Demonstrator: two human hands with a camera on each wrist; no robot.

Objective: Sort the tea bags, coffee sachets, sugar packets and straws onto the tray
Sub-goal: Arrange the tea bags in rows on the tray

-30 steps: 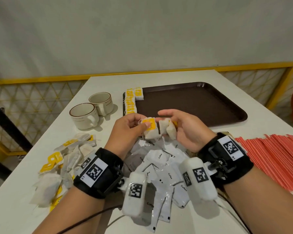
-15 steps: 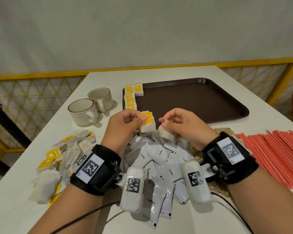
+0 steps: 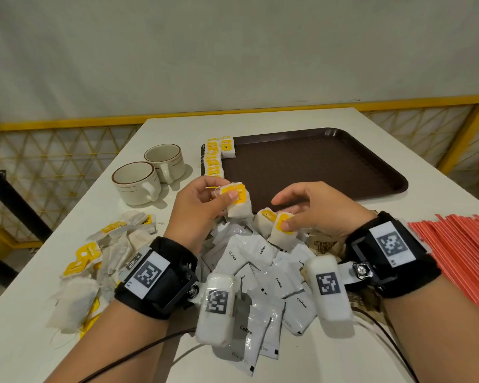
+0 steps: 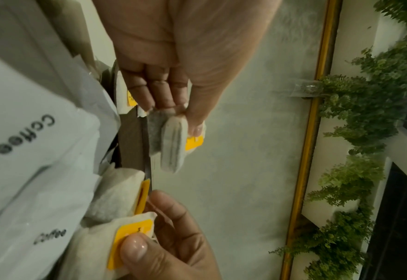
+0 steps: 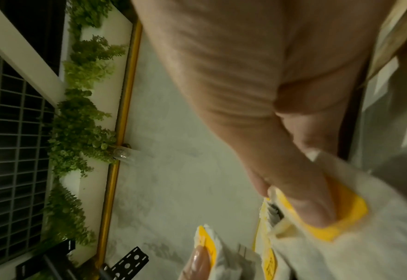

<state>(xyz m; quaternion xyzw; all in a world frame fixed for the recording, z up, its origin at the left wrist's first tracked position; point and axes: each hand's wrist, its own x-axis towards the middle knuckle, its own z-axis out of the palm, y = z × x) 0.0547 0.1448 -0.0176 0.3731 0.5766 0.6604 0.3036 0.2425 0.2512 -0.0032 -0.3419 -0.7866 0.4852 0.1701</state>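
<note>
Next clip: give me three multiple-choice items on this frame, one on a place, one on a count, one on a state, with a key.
1. Where do the sorted yellow-tagged tea bags lie on the dark brown plastic tray?
A. left edge
B. right edge
C. centre

2. How many cream ceramic cups stand on the white table?
A. one
B. two
C. four

3. What is the left hand doing?
A. resting flat
B. pinching a tea bag
C. holding a straw

Key: 1 A, they line its left rim; 2 B, two stand side by side; 3 B, thumb and fingers clamp the bag's tag.
</note>
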